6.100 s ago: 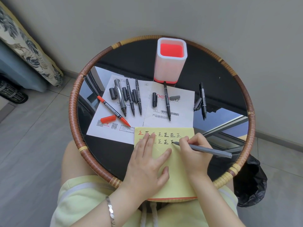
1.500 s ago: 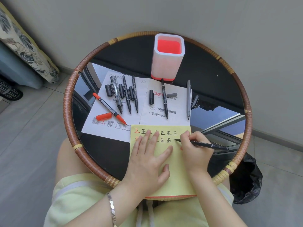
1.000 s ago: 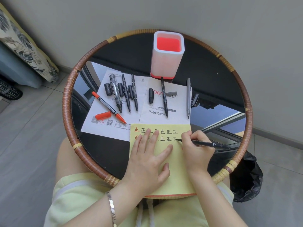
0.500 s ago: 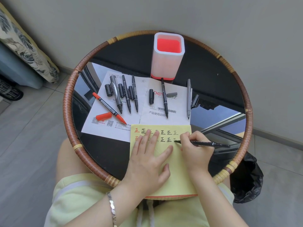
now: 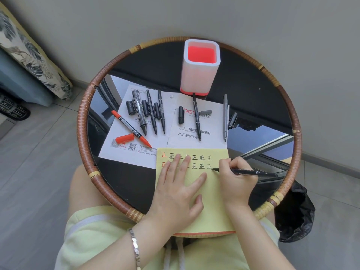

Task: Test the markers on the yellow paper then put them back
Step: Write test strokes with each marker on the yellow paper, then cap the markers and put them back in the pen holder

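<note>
A yellow paper pad (image 5: 210,199) lies at the near edge of the round table, with two rows of written characters near its top. My left hand (image 5: 179,188) lies flat on the pad, fingers spread. My right hand (image 5: 235,180) grips a thin black marker (image 5: 251,172) whose tip touches the paper at the right end of the second row. Several uncapped markers lie on white sheets behind the pad: an orange one (image 5: 131,128), three black ones (image 5: 152,112), one more black (image 5: 196,115) and a grey one (image 5: 225,116). Loose caps lie among them.
A white pen holder with a red inside (image 5: 200,67) stands at the table's far side. The table has a black glass top and a woven rim (image 5: 83,121). A black bag (image 5: 294,213) sits on the floor at the right, a patterned cushion (image 5: 29,53) at the left.
Six seconds ago my right hand wrote with a grey pen; that pen now lies on the white sheet and a thin black marker is in my hand. The last character has gained strokes.
</note>
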`<state>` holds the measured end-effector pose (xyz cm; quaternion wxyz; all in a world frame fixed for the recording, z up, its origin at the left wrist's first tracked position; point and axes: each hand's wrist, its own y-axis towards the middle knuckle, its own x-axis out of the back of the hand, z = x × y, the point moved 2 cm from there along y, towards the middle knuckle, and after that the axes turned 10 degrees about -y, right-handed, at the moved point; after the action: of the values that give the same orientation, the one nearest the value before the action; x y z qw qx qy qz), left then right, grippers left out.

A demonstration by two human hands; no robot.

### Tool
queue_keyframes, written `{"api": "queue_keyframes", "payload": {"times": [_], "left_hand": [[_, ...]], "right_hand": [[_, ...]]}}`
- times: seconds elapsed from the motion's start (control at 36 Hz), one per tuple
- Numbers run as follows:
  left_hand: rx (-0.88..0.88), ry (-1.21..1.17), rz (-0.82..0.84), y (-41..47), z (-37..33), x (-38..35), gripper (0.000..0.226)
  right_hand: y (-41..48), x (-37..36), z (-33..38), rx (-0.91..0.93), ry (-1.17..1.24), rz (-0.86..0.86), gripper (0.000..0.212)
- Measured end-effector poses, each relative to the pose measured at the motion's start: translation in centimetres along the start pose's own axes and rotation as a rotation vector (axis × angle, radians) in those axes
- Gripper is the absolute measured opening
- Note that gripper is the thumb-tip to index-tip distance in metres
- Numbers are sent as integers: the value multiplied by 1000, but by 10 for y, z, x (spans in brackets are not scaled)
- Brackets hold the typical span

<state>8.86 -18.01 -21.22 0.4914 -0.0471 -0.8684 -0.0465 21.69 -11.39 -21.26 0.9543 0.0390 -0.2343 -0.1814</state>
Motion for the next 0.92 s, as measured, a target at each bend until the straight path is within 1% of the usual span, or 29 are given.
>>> {"api": "queue_keyframes", "payload": {"times": [0.14,0.31,0.39,0.47,0.53,0.58,0.64,0.72,0.83,0.92], "left_hand": [[2,11,4,0,0,0,46],[23,53,48,1,-1,3,45],[45,92,91,1,-3,7,44],[56,120,120,3,-3,8,44],[76,142,145,6,-5,9,43],[116,180,187,8,-8,12,42],[142,197,221,10,-10,15,41],[137,193,234,12,-10,16,39],[119,184,230,12,-11,18,38],[117,182,225,13,-11,18,39]], "right_hand": [[3,9,3,-80,56,-6,35],[9,25,7,-96,102,60,19],[21,36,10,-31,23,146,17],[47,42,18,40,-105,215,17],[70,41,21,108,-233,257,10],[92,36,23,151,-351,326,17],[108,28,25,155,-446,426,23],[121,14,30,218,-580,510,28],[123,3,26,276,-664,545,31],[121,0,21,286,-671,498,31]]}}
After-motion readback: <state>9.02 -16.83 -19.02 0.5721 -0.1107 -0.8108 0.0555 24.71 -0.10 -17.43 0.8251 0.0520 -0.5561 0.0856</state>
